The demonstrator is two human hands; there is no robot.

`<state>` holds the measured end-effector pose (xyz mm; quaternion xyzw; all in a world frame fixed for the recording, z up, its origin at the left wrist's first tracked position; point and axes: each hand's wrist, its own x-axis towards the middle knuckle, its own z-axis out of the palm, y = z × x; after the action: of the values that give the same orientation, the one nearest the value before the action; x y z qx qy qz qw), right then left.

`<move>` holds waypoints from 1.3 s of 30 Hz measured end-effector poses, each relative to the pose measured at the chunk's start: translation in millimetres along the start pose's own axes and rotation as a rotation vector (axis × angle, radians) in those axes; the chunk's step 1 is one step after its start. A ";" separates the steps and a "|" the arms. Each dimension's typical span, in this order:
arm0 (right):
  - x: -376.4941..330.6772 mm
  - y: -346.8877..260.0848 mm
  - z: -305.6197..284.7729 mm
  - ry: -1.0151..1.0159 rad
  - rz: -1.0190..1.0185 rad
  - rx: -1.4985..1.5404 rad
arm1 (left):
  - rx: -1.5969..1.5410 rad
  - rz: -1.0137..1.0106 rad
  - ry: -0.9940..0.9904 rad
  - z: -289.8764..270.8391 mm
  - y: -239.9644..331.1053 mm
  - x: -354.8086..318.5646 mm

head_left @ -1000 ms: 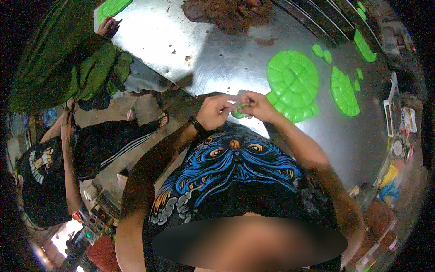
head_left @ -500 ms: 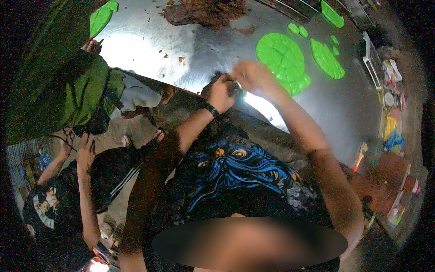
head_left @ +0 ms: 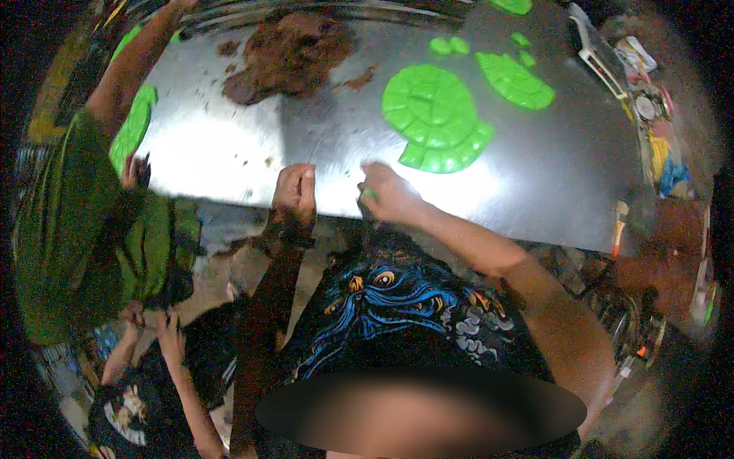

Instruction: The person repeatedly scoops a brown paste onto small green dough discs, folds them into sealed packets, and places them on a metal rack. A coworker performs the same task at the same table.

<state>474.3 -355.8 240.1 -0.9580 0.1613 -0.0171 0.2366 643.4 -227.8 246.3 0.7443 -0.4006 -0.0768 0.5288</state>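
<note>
My left hand point(head_left: 296, 191) is closed at the near edge of the shiny metal table point(head_left: 329, 141), a dark band at its wrist. What its fingers hold, if anything, is hidden. To its right, my right hand point(head_left: 391, 196) is curled closed over the same edge. A small green piece point(head_left: 370, 196) shows among its fingers, partly covered. Beyond the right hand lies a large round bright green moulded piece point(head_left: 428, 105), its segments like a turtle shell, with a flared end toward me. Neither hand touches it.
A brown clay-like mass point(head_left: 294, 53) with crumbs sits at the far middle. More green pieces point(head_left: 516, 80) lie right and far left. A person in green point(head_left: 69, 206) stands at left, another in black point(head_left: 164, 382) nearer. A brush point(head_left: 619, 229) lies by the right corner.
My hands, together before, are now apart and nearer my body, the left one further left. My view has shifted, showing more of the table. The person in green now reaches an arm over it.
</note>
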 end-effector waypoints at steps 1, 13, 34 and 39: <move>-10.2 7.1 -13.7 -0.095 0.015 0.233 | -0.021 -0.044 -0.010 16.1 4.5 11.4; 75.7 165.4 -261.3 1.077 -0.143 -0.006 | 0.249 0.198 -0.446 172.9 44.9 30.5; -5.4 -22.5 -83.5 -0.052 0.383 1.353 | -0.203 -0.411 0.079 44.1 64.3 1.0; -32.7 -26.8 -106.1 0.760 0.198 0.531 | -0.449 -0.283 0.080 35.3 38.7 -10.0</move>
<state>439.8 -370.4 347.9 -0.7703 0.3172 -0.3844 0.3978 597.9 -251.3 260.8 0.6594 -0.2442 -0.2076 0.6800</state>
